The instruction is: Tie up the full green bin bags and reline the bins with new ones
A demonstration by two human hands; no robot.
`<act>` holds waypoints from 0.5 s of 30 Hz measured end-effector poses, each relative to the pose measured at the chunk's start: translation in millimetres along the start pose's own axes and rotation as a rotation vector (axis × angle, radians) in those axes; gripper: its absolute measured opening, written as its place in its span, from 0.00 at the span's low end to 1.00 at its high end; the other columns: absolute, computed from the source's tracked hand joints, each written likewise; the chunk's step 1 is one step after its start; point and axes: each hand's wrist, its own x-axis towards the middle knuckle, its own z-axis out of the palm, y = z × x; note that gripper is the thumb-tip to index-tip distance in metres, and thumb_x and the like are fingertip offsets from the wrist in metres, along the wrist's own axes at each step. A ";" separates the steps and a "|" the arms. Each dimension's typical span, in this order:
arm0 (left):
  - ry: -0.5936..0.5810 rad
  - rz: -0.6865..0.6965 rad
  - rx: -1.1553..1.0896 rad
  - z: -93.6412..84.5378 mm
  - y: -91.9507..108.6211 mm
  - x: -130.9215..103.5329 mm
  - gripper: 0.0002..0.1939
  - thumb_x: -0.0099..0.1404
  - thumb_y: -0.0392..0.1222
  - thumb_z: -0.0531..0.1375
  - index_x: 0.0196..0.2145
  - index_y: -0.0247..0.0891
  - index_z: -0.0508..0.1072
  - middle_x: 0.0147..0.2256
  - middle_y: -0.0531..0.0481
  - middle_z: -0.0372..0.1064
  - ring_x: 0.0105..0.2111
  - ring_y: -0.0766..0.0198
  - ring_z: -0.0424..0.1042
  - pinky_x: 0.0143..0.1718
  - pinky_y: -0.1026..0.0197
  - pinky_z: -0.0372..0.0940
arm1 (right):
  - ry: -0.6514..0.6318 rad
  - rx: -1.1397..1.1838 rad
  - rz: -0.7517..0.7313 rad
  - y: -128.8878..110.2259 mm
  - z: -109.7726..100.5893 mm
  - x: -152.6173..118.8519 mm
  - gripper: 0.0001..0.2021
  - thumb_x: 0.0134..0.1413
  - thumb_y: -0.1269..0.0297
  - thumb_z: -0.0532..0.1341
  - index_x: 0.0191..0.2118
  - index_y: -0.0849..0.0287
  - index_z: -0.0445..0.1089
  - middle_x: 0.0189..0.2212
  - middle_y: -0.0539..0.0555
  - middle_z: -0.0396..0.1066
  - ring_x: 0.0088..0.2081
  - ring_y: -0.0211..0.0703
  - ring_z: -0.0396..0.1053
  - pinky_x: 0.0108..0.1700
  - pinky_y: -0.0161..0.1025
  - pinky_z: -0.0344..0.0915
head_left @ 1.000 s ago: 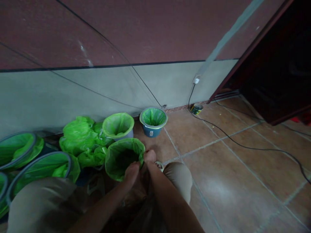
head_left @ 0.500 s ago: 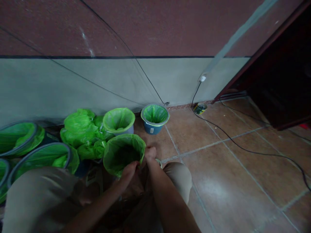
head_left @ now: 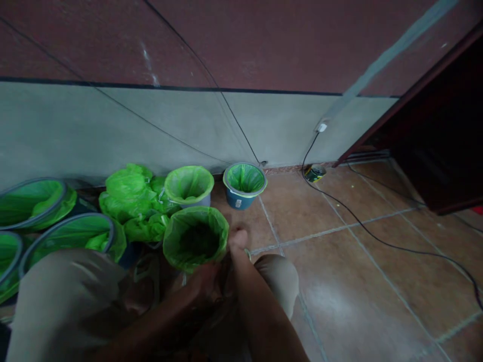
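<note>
Between my knees stands a bin lined with a translucent green bag (head_left: 177, 236), its mouth tilted up toward me and its inside dark. My right hand (head_left: 238, 239) is closed at the right side of the rim, apparently on the edge of the bag, though the fingertips are hidden. Lower down, my left hand (head_left: 209, 279) is just below the near rim, dark and smeared by motion, with its fingers unclear. A grey-blue bin (head_left: 238, 202) with a green liner stands beyond, near the wall.
Left of me are a pale lined bin (head_left: 199, 200), a heap of green bags (head_left: 126, 193) and several large lined bins (head_left: 62, 221). A black cable (head_left: 372, 239) runs across the tiled floor from a wall socket (head_left: 321, 126). A small can (head_left: 315, 173) lies by the wall.
My left hand has moved down from the bag's near rim. My right hand stays at the right side. The camera view has shifted slightly.
</note>
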 end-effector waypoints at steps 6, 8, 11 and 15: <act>0.269 0.172 0.430 -41.7 -6.5 -2.1 0.20 0.62 0.35 0.54 0.51 0.37 0.72 0.49 0.42 0.73 0.48 0.55 0.72 0.54 0.56 0.62 | -0.004 0.029 -0.086 -10.0 1.3 -15.1 0.16 0.60 0.71 0.53 0.48 0.67 0.73 0.43 0.66 0.76 0.45 0.51 0.76 0.44 0.37 0.67; 0.441 0.084 0.540 -60.9 -6.8 2.9 0.24 0.64 0.37 0.54 0.58 0.31 0.66 0.52 0.37 0.69 0.51 0.53 0.71 0.54 0.55 0.63 | -0.045 -0.045 -0.118 -9.6 6.1 -20.6 0.16 0.59 0.69 0.55 0.49 0.70 0.72 0.42 0.68 0.76 0.46 0.53 0.75 0.44 0.38 0.67; 0.572 -0.003 0.667 -86.3 -8.1 16.0 0.31 0.64 0.39 0.55 0.63 0.24 0.57 0.57 0.30 0.63 0.58 0.47 0.64 0.58 0.52 0.60 | -0.084 -0.154 -0.140 -7.4 13.2 -23.8 0.17 0.58 0.71 0.56 0.49 0.75 0.71 0.41 0.71 0.76 0.47 0.55 0.75 0.43 0.39 0.68; 0.573 -0.105 0.678 -103.7 -18.6 36.0 0.37 0.61 0.40 0.57 0.64 0.18 0.52 0.58 0.26 0.62 0.59 0.46 0.63 0.59 0.53 0.59 | -0.109 -0.217 -0.178 -4.4 19.3 -20.0 0.14 0.53 0.78 0.56 0.43 0.72 0.75 0.39 0.70 0.77 0.44 0.53 0.76 0.40 0.36 0.68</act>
